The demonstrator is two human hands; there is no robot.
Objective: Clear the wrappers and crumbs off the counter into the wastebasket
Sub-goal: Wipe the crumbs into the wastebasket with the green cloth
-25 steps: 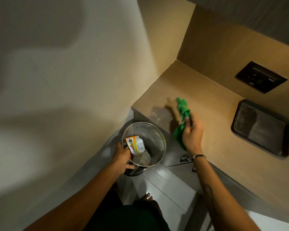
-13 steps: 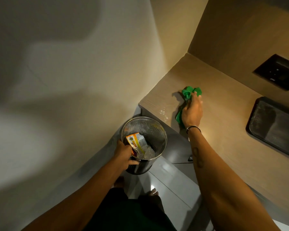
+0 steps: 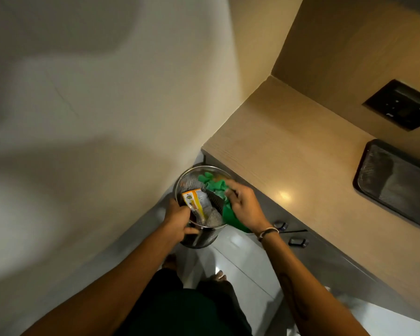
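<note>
A round perforated metal wastebasket (image 3: 192,177) stands on the floor against the counter's left end. My left hand (image 3: 178,220) grips its near rim. Inside lie an orange and white wrapper (image 3: 194,198) and crumpled clear wrappers (image 3: 212,217). My right hand (image 3: 244,204) holds a green cloth (image 3: 212,184) bunched over the basket's opening, with part of the cloth hanging down past the rim on the right. The wooden counter (image 3: 289,151) top shows a shiny light spot and no wrappers near its left end.
A dark rectangular tray (image 3: 395,183) sits on the counter at the right. A black socket panel (image 3: 401,104) is set in the back wall. Grey cabinet fronts with dark handles (image 3: 297,242) run below the counter. My bare feet (image 3: 217,276) stand on the pale tiled floor.
My right hand swept the green cloth off the counter's left end and down over the wastebasket. My left hand kept hold of the basket's rim, and the basket now sits closer under the counter edge.
</note>
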